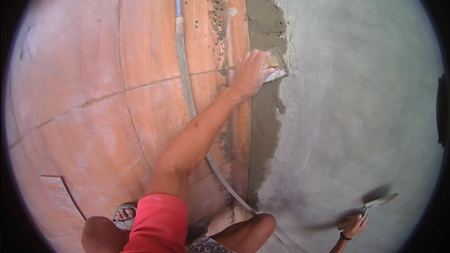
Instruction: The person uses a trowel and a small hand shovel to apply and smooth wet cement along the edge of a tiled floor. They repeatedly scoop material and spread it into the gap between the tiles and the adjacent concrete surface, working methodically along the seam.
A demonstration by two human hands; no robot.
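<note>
My left hand [251, 71], at the end of the outstretched arm, is closed around the handle of a hand float [275, 76]. The float has a tan grip and a pale, mortar-smeared plate. Its plate is against a strip of wet grey mortar [263, 122], and my fingers hide part of it. Down at the lower right, my right hand [354, 226] grips a small pointed trowel [382, 200]. The trowel's blade points up and to the right, apart from the mortar strip. A dark band circles the right wrist.
Orange wood-grain tiles [75, 65] cover the left side. A braided hose [186, 84] runs lengthwise over them, passing under my left arm. Mortar crumbs [218, 14] lie along the strip. A smooth grey cement surface [347, 89] fills the right. A loose tile [60, 199] lies lower left, near my sandalled foot [124, 214].
</note>
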